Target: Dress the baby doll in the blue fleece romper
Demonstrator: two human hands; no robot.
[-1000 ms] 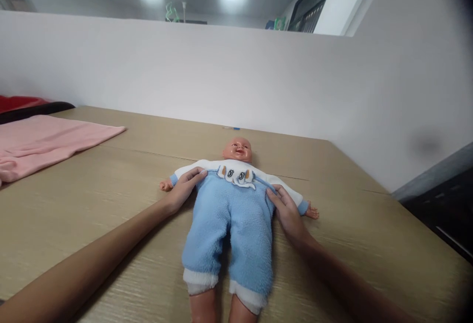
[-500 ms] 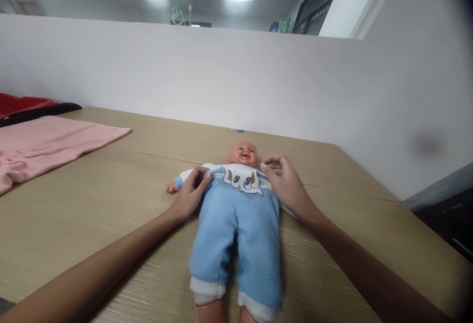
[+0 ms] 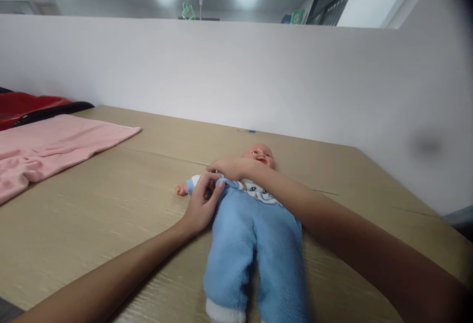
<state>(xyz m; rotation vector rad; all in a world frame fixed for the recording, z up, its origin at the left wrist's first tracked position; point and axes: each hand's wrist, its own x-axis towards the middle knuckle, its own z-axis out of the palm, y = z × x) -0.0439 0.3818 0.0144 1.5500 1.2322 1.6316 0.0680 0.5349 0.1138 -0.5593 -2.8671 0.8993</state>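
Observation:
A baby doll lies on its back on the wooden table, dressed in a white top and fluffy blue overalls. My left hand pinches the blue strap at the doll's left-side shoulder, fingers closed on it. My right hand reaches across the doll's chest to the same shoulder, fingers curled onto the strap beside my left hand. My right forearm covers part of the doll's chest and its far arm.
A pink cloth lies spread at the table's left. Behind it sit a red and a black object. A white partition wall runs along the table's far edge. A small blue item lies at the wall's foot.
My right hand has crossed from the doll's right side over its chest to the left-side shoulder strap. My left hand closed on that strap. The view shifted so the doll sits further right.

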